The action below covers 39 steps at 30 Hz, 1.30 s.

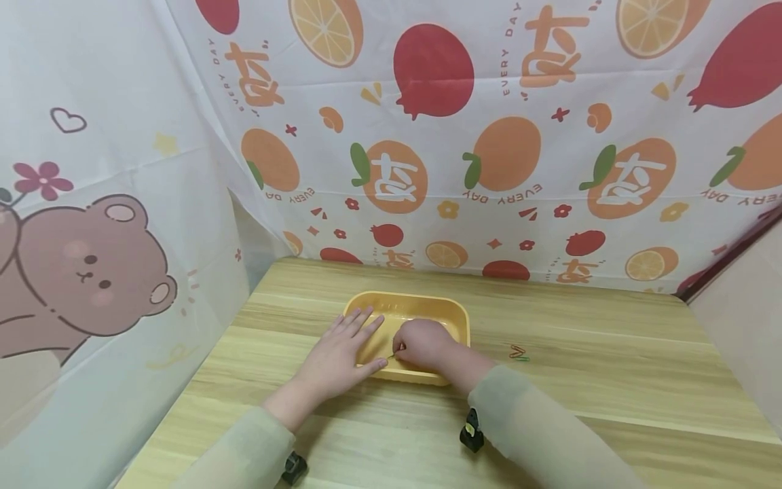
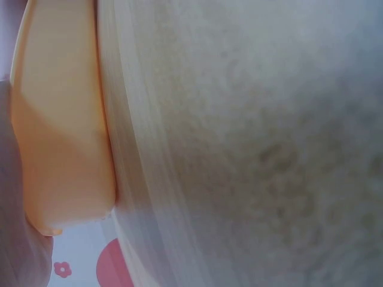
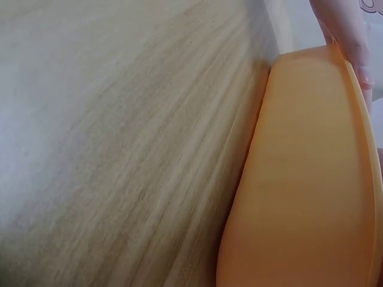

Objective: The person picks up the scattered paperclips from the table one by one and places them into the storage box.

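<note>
A shallow yellow plastic tray [image 1: 427, 297] lies on the wooden table. My left hand [image 1: 332, 356] rests over its left side, fingers spread across the rim and the thumb near the front edge. Inside the tray, my right hand [image 1: 424, 345] has curled fingers and pinches a small thin yellow piece [image 1: 393, 356], too small to tell its kind; its tip is close to the left thumb. The left wrist view shows the tray's outer wall [image 2: 66, 131] beside part of the left hand [image 2: 12, 197]. Left fingers [image 3: 344, 27] touch the tray's far corner in the right wrist view.
Several paper clips [image 1: 518, 352], orange-red and green, lie on the table [image 1: 599, 367] right of the tray. A fruit-print cloth [image 1: 446, 170] hangs behind the table, and a bear-print cloth [image 1: 98, 272] hangs at the left.
</note>
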{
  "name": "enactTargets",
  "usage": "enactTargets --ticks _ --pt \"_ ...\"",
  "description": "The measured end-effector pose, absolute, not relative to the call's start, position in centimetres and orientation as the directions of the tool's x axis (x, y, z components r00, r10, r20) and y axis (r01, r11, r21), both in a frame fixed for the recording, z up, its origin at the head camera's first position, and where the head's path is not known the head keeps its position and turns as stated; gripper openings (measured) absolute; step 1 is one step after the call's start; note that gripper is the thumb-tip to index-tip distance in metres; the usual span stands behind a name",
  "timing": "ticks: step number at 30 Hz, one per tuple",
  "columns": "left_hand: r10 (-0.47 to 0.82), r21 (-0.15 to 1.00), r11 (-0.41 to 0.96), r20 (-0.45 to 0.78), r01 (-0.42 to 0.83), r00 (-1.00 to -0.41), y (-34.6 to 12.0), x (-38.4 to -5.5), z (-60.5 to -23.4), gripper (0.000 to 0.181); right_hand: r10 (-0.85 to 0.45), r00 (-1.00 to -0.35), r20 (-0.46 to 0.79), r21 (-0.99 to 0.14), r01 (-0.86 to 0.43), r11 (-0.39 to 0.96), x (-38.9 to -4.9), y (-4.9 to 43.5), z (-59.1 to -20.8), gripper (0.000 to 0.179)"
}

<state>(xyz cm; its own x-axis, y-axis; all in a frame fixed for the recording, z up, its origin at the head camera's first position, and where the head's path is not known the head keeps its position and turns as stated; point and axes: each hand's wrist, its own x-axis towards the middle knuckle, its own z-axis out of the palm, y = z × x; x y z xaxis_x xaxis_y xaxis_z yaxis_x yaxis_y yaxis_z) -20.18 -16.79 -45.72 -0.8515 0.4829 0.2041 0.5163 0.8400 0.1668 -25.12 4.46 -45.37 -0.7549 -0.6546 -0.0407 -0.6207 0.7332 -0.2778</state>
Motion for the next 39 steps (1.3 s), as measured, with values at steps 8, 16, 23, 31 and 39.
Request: enactTargets --ticks 8,16,23,31,39 --pt "0.479 0.168 0.842 0.207 0.513 -0.853 -16.7 -20.3 -45.9 0.078 -0.637 -0.767 -0.076 -0.307 -0.589 0.747 -25.3 4.7 -45.4 0.007" --pt "0.481 0.162 0.842 0.207 0.514 -0.852 -16.7 -20.4 -46.0 0.078 -0.594 -0.794 -0.131 -0.459 -0.483 0.746 -25.5 5.7 -44.6 0.016" --pt "0.470 0.162 0.850 0.198 0.502 -0.860 -16.7 -20.4 -46.1 0.080 -0.588 -0.799 -0.128 -0.539 -0.441 0.717 -25.6 6.9 -44.0 0.024" --pt "0.455 0.179 0.854 0.198 0.489 -0.868 -16.7 -20.3 -46.1 0.080 -0.570 -0.820 -0.057 -0.567 -0.443 0.694 -25.6 8.3 -43.1 0.028" --pt "0.459 0.173 0.851 0.216 0.496 -0.862 -16.6 -20.3 -46.1 0.080 -0.484 -0.875 -0.007 -0.672 -0.354 0.651 -25.2 9.9 -42.8 0.030"
